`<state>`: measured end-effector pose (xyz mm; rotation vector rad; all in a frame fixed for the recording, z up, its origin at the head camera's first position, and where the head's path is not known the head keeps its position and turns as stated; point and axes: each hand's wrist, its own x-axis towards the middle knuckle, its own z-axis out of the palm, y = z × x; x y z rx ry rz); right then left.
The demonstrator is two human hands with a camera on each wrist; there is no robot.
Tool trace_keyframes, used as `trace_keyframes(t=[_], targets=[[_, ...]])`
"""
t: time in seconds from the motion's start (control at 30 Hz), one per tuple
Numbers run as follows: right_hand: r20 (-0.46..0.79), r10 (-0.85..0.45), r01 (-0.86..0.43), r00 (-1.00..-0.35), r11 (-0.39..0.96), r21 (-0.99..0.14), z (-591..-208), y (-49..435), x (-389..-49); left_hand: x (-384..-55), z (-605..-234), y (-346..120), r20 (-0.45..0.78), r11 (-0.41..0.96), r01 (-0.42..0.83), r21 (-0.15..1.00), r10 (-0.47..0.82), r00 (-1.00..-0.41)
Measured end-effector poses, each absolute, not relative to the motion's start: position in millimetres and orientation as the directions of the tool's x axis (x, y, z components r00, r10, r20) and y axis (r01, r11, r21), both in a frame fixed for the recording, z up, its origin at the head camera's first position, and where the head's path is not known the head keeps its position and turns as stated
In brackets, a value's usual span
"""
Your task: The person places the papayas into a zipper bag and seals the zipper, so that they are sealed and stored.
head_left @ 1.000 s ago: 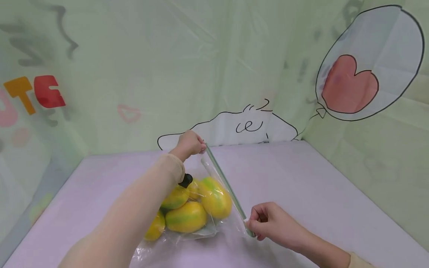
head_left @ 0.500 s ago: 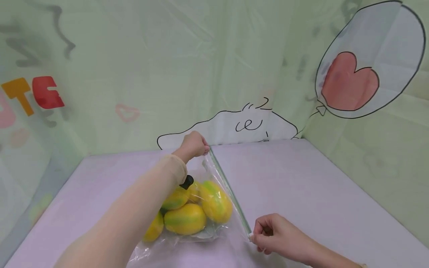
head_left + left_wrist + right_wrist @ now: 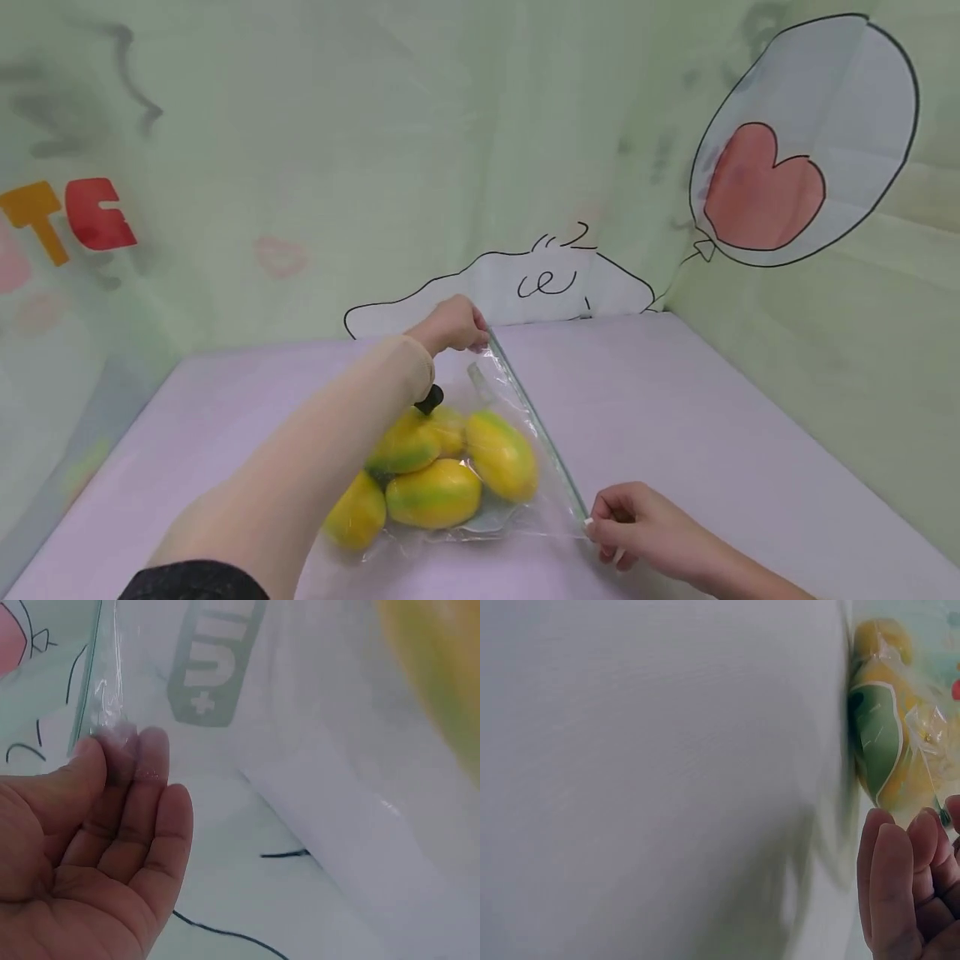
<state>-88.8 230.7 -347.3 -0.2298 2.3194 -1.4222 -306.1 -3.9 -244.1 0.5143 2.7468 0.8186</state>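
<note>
A clear zip bag (image 3: 517, 521) lies on the table with several yellow-green mangoes (image 3: 435, 496) inside. Its green zip strip (image 3: 537, 417) runs taut and slanting between my two hands. At the far top corner my left hand (image 3: 456, 323) pinches the strip's end; in the left wrist view, thumb and forefinger of that hand (image 3: 90, 847) meet on the clear film. My right hand (image 3: 648, 529) pinches the near end, where a small white slider (image 3: 588, 522) shows at the fingertips. In the right wrist view, the hand (image 3: 911, 892) is beside the bag's edge, partly cut off.
The pale lilac table (image 3: 712, 433) meets a greenish fabric wall (image 3: 375, 167) at the back, with drawings on it. My left sleeve (image 3: 300, 458) covers the bag's left part. A black wrist-camera piece (image 3: 430, 400) hangs close over the mangoes.
My right hand has slid to the near end of the zip strip with the white slider. Both hands and the bag have shifted a little right in view, and the view has turned slightly.
</note>
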Motion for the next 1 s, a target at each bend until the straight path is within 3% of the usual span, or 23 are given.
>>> trace_keyframes(t=[0.3, 0.5, 0.77, 1.0], targets=[[-0.245, -0.286, 0.079, -0.926, 0.489, -0.869, -348, 238, -79, -316, -244, 27, -0.148, 0.779, 0.269, 0.567, 0.418, -0.896], [-0.268, -0.277, 0.103, -0.923, 0.493, -0.864, -355, 237, -80, -313, -252, 29, -0.114, 0.812, 0.299, 0.501, 0.405, -0.907], [-0.28, -0.329, 0.093, -0.902, 0.484, -0.87, -359, 239, -85, -308, -239, 5, -0.136, 0.816, 0.3, 0.494, 0.413, -0.901], [-0.278, -0.368, 0.061, -0.888, 0.504, -0.862, -350, 255, -93, -300, -224, -44, -0.141, 0.842, 0.234, 0.487, 0.341, -0.93]])
